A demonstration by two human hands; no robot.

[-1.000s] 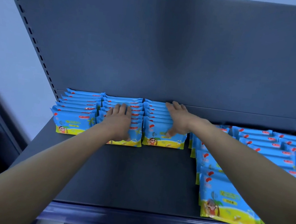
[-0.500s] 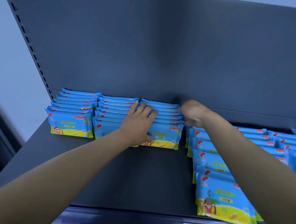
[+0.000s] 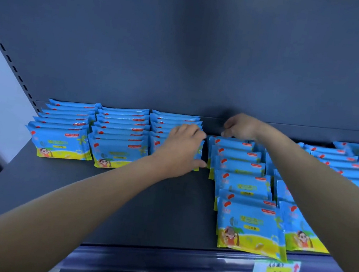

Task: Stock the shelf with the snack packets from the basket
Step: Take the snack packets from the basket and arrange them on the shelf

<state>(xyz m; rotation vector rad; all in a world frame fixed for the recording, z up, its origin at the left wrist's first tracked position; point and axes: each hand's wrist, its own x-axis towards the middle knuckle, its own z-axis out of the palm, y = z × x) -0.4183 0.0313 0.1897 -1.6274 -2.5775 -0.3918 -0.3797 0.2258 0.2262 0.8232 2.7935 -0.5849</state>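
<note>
- Cupping the front of the third row (image 3: 173, 121) with the left hand (image 3: 183, 150), fingers curling over the packet tops and thumb lying low along the front face.
- Reaching the right hand (image 3: 241, 127) to the back of the fourth row (image 3: 238, 166), fingers bending down onto the rearmost packet; unable to tell whether pinching it or only touching.
- Keeping the hands apart, one to each row, with a narrow strip of bare shelf (image 3: 141, 210) between the two rows.
- Reading the step as squaring up rows rather than adding stock; seeing no basket.
- Finding the snack packets (image 3: 251, 225) already on the shelf in leaning files: first row (image 3: 62, 134) and second row (image 3: 119, 137) sitting tidy at left, the fourth row and the rows beyond it (image 3: 341, 161) fanning forward more loosely.
- Suggesting: bracing the third row low on its front face while working the fourth from its rear end, moving both slowly; expecting soft, glossy wrappers to slide or flop if pushed at the tops.
- Using the back panel (image 3: 184, 56) as a stop when closing up a row.
- Minding the frontmost packet of the fourth row, lying near the shelf lip just behind the price label (image 3: 275, 268); judging any forward shove likely to tip it over the edge.
</note>
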